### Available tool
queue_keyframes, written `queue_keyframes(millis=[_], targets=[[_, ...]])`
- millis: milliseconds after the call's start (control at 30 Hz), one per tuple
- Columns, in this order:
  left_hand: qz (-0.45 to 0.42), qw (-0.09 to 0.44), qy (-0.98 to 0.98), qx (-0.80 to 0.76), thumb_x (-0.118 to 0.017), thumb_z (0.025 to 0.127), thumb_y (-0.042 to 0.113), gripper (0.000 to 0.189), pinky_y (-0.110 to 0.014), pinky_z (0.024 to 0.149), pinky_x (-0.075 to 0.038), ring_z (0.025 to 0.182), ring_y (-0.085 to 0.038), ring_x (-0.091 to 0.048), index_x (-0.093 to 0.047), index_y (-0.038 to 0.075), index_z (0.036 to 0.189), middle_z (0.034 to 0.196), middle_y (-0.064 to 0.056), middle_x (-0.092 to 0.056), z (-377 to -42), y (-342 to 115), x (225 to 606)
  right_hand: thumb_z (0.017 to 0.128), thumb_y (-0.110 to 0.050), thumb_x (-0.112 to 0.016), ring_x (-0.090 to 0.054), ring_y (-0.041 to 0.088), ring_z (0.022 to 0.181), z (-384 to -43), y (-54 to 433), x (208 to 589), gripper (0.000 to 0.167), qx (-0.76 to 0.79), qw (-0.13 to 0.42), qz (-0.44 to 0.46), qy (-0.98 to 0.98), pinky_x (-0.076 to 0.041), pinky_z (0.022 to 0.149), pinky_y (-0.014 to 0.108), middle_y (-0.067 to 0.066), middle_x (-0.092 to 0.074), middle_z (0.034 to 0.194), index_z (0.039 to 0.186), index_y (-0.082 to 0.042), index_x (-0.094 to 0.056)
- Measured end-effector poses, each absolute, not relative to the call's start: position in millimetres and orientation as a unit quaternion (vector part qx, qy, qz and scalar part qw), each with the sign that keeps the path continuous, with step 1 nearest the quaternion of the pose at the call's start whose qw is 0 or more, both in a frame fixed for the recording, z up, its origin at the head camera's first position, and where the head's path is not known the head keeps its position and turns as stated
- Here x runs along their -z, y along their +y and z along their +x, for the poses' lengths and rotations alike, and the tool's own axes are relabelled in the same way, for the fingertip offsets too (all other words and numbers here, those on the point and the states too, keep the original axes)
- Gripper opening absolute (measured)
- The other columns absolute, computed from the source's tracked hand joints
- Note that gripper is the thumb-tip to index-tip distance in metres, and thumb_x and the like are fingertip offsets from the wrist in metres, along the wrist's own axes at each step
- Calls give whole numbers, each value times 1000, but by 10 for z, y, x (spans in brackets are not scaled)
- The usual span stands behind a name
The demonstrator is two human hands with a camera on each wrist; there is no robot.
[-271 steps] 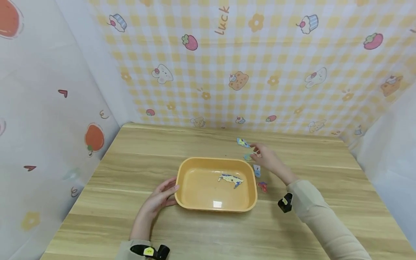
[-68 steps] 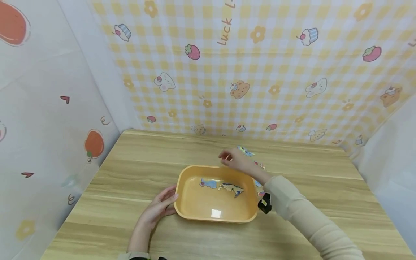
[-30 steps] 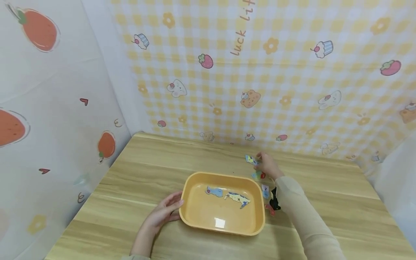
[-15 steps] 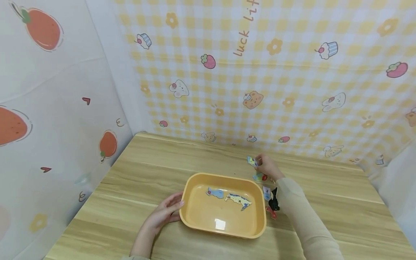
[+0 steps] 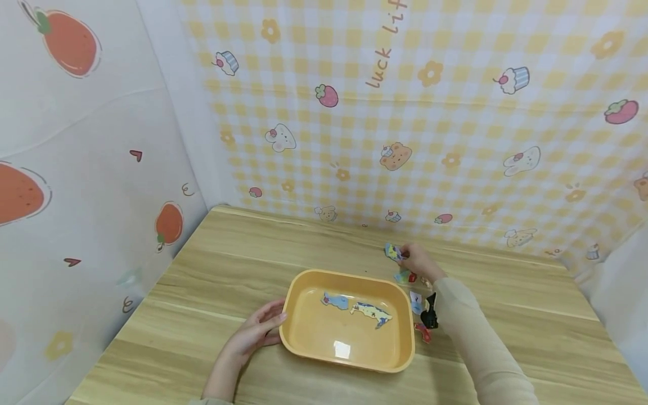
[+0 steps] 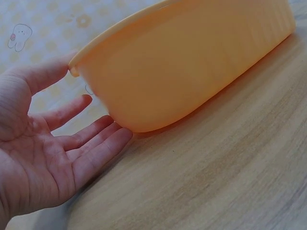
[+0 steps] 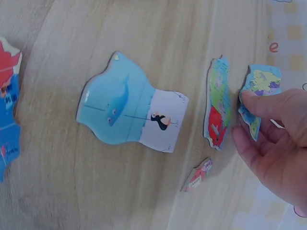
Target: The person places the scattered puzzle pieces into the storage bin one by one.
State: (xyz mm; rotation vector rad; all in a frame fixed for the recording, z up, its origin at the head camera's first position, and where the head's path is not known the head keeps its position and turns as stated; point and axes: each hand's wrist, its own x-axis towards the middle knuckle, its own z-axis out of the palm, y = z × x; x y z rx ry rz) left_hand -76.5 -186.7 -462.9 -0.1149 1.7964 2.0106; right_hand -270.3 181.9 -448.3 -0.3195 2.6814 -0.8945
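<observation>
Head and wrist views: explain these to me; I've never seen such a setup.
There is no machine, just a person working bare-handed. The wide picture comes from a head-worn camera; the two close ones come from a camera on each wrist. On a pale wooden table stands a yellow-orange, rounded rectangular tub holding a light-blue piece and a cream-and-blue piece, both flat and irregular. The left hand touches the tub's end. The right hand pinches a flat blue, yellow and purple piece. Nearby lie a narrow green and red piece, a light-blue and white piece picturing a whale, and a red and blue piece.
</observation>
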Motion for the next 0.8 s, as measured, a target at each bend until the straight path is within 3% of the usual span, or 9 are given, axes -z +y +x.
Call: queue_keyframes(millis=[267, 367, 500, 600, 800], targets=[[-42, 221, 651, -725, -56, 90, 27, 69, -39, 89, -50, 111, -23, -54, -21, -1, 142, 144, -29, -24, -760, -1862, 4614, 81, -7, -62, -55, 30, 95, -2868, 1972, 4599, 34, 316, 184, -123, 923, -49, 83, 40, 22, -60, 107, 112, 8, -57], [-43, 219, 654, -723, -55, 90, 28, 68, -39, 89, -50, 110, -23, -54, -21, -1, 142, 143, -29, -25, -762, -1869, 4604, 79, -11, -66, -56, 23, 88, -3183, 2193, 4988, 30, 356, 161, -191, 901, -49, 76, 33, 14, -62, 96, 105, 2, -60], [-42, 220, 655, -722, -54, 91, 28, 69, -39, 89, -50, 111, -22, -54, -20, -1, 142, 143, -30, -25, -769, -1875, 4600, 75, -16, -70, -57, 24, 85, -3394, 2342, 5225, 31, 387, 160, -222, 881, -50, 73, 33, 13, -62, 91, 100, 1, -61], [-42, 221, 655, -722, -54, 91, 29, 69, -39, 89, -50, 110, -21, -54, -19, -1, 142, 143, -30, -25, -774, -1871, 4604, 75, -16, -72, -58, 26, 87, -3349, 2317, 5150, 33, 392, 172, -215, 878, -52, 73, 36, 15, -62, 93, 101, 1, -59], [-50, 222, 650, -725, -55, 91, 27, 67, -40, 90, -49, 110, -21, -54, -21, 0, 142, 143, -28, -27, -785, -1849, 4614, 78, -16, -72, -58, 14, 72, -3395, 2356, 5194, 25, 423, 162, -275, 848, -51, 55, 28, 4, -62, 84, 97, -7, -59]])
